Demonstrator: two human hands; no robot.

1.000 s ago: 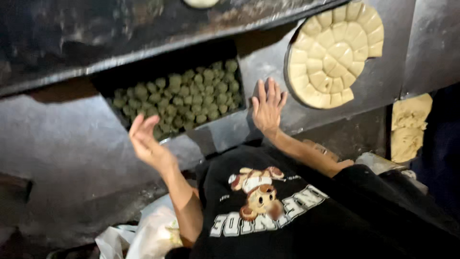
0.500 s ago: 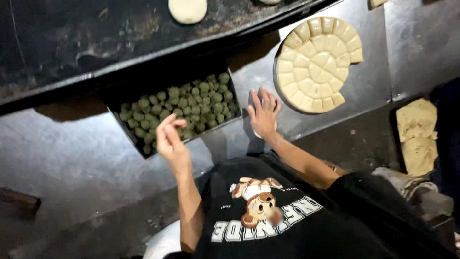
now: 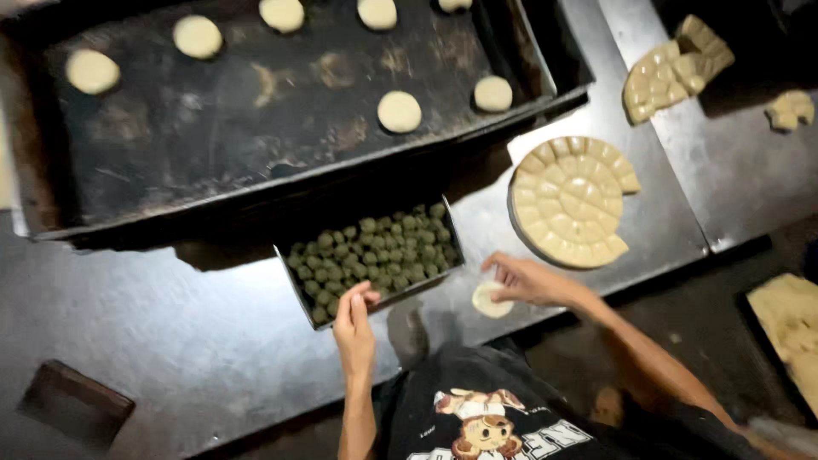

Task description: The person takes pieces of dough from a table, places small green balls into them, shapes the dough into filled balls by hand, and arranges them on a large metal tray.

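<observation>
Two hands work the bench [image 3: 153, 341] — left hand [image 3: 354, 328] fingers pinch a green ball at the tin [image 3: 375, 260]; right hand [image 3: 530, 281] fingers press a dough disc [image 3: 489, 301].

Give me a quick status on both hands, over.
Left hand at the rim of the tray of green balls. Right hand pressing a dough disc on the steel table. Nothing in the way.

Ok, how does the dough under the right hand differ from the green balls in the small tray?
The dough piece is pale, flattened and lies alone on the metal table; the green balls are dark, round and crowded in the small tray. The right hand presses the dough; the left hand reaches the balls.
</observation>
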